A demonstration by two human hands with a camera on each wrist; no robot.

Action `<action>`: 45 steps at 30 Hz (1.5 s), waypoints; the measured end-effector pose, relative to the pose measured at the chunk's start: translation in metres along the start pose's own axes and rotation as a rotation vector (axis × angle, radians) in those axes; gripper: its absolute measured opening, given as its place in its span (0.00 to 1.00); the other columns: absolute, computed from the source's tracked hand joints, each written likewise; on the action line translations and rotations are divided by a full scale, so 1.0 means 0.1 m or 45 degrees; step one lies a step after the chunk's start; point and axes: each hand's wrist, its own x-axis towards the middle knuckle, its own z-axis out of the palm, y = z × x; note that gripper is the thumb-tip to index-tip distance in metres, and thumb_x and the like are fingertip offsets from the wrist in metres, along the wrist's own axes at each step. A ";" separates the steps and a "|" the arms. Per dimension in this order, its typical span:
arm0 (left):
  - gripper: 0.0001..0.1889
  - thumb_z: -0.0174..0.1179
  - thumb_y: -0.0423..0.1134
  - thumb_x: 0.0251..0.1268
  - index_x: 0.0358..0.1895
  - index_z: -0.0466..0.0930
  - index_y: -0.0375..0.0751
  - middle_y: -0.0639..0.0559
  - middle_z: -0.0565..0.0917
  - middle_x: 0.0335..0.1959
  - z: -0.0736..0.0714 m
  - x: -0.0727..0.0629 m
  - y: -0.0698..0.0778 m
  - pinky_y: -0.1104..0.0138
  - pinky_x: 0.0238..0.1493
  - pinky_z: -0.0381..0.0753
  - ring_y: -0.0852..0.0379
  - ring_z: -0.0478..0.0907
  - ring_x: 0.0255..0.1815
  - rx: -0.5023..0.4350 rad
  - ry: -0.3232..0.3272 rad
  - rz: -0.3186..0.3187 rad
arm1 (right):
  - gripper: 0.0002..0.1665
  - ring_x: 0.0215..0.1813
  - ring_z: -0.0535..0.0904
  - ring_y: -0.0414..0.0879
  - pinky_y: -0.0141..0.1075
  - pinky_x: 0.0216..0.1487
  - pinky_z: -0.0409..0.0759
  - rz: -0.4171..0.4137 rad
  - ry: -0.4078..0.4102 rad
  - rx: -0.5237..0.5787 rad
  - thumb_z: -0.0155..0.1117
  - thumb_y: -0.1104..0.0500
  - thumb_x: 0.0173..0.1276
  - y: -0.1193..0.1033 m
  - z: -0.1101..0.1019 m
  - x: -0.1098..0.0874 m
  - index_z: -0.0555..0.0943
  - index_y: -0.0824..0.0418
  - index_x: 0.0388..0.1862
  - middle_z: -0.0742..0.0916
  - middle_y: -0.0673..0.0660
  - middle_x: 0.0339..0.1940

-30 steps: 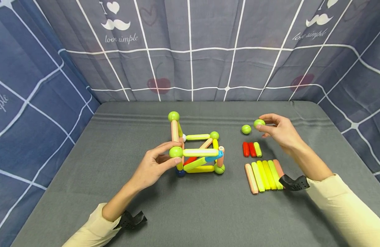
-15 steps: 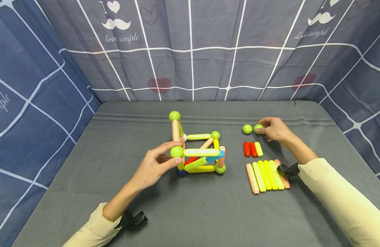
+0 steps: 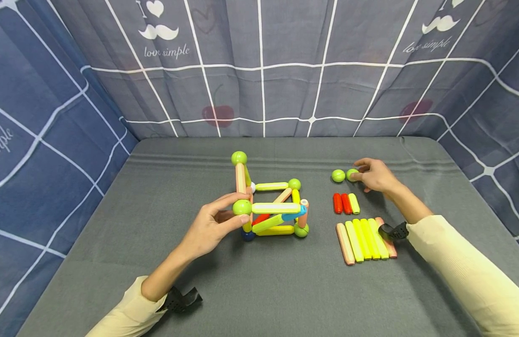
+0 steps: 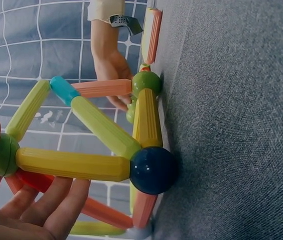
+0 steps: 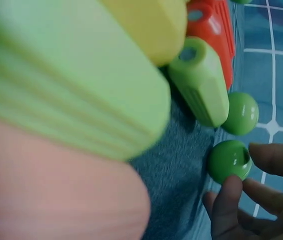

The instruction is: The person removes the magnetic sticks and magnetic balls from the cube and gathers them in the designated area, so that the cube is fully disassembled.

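Note:
My left hand (image 3: 213,224) pinches a green ball (image 3: 242,207) at an upper near corner of a frame of rods and balls. From that ball a pale yellow rod (image 3: 276,208) runs right to a short blue rod (image 3: 294,215). A dark blue ball (image 4: 154,170) forms the bottom corner below, at the cloth. On the right, my right hand (image 3: 375,175) has its fingertips round a loose green ball (image 5: 230,161) low at the table. Another loose green ball (image 3: 338,176) lies just left of it.
Two short red rods and a short yellow-green rod (image 3: 354,204) lie in front of the loose balls. Nearer still is a row of several longer rods (image 3: 364,239), partly under the right wrist's black mount (image 3: 394,231). A checked curtain (image 3: 284,93) encloses the grey table (image 3: 179,168).
My right hand has lowered its green ball to the table beside the other loose ball, and its fingers have loosened slightly. The left hand and the frame keep their place.

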 end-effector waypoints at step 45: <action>0.20 0.62 0.26 0.66 0.61 0.77 0.38 0.48 0.75 0.66 0.01 0.01 0.02 0.60 0.50 0.82 0.46 0.82 0.52 -0.028 0.011 -0.003 | 0.05 0.20 0.76 0.57 0.36 0.21 0.77 -0.428 -0.286 0.352 0.64 0.63 0.71 -0.70 0.99 -0.78 0.79 0.64 0.41 0.86 0.62 0.41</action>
